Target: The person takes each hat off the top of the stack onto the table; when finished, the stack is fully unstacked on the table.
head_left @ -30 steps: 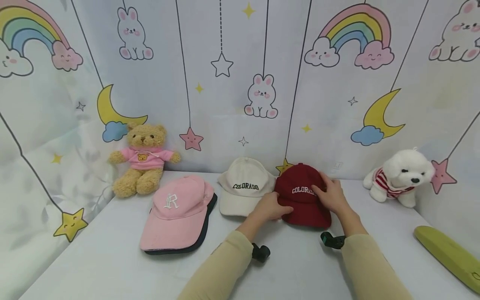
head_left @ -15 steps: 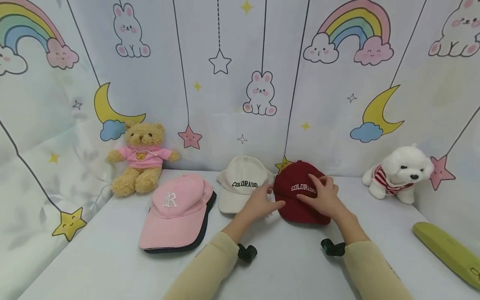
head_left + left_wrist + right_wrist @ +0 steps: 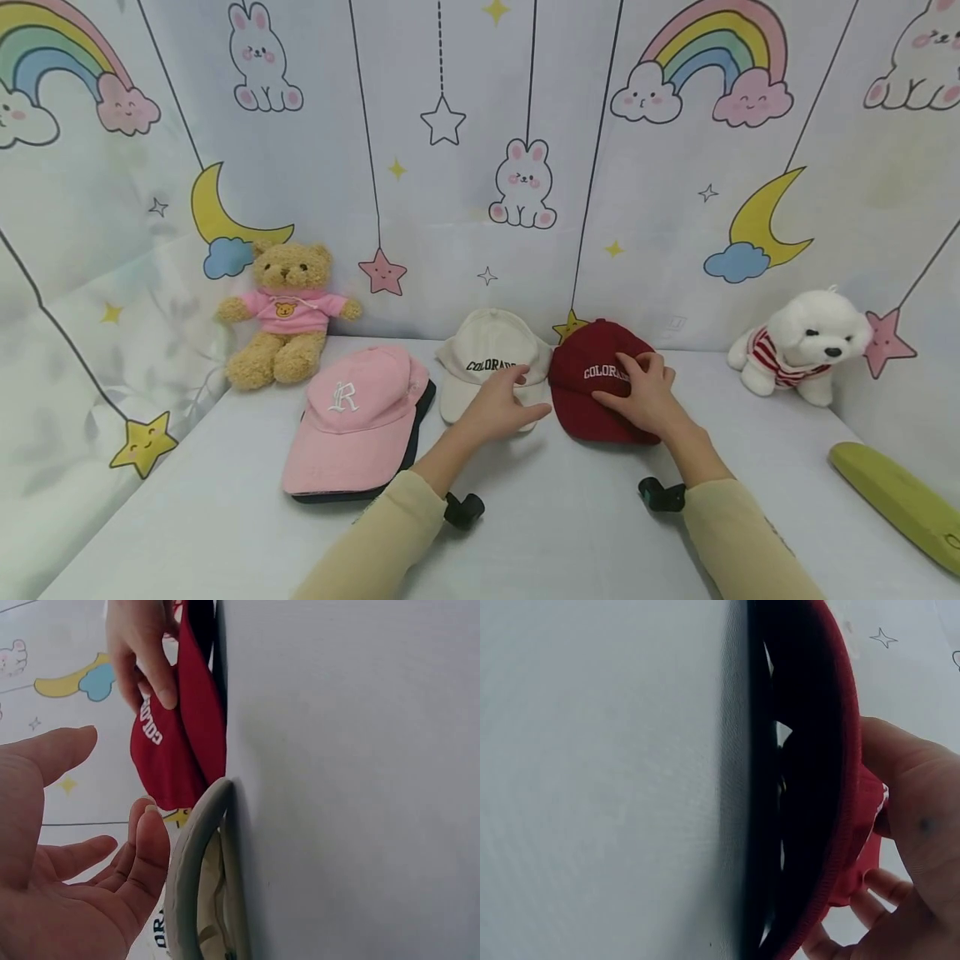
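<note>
Away from the red cap slides the left hand, fingers wide before the white cap, the right hand loosely spread over that worktop cap, likely light, soft, best held by its stiffer brim.

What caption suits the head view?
Right hand touching a maroon cap, left hand before a cream cap; pink cap, teddy bear and plush dog nearby.

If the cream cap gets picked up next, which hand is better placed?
Probably the left hand: it hovers empty in front of the cream cap, whereas the right hand is on the red cap.
</note>
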Demonstrator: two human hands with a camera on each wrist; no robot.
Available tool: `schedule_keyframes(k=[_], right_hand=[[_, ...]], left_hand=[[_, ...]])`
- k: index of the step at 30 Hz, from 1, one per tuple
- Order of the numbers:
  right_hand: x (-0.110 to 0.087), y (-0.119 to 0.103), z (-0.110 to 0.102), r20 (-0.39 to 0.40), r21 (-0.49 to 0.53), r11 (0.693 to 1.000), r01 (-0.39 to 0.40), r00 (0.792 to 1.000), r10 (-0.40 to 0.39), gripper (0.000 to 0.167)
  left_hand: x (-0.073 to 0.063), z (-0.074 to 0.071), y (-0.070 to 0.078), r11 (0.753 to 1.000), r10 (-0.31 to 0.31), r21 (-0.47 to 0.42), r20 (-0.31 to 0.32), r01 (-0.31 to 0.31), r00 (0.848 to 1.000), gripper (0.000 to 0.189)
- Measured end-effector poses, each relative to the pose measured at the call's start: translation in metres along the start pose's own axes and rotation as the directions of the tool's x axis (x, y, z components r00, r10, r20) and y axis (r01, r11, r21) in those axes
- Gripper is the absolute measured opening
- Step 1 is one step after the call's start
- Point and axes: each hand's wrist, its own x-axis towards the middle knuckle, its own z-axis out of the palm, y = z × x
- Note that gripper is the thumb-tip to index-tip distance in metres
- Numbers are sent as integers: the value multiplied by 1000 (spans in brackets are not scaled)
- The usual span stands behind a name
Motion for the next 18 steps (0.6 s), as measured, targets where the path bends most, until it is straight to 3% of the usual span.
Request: schedule_keyframes(k=[18], right_hand=[[8, -6, 6, 7, 8, 1000, 8, 1000, -8, 81]], left_hand=[[-27, -34, -3, 999, 47, -18, -18, -47, 999, 73]])
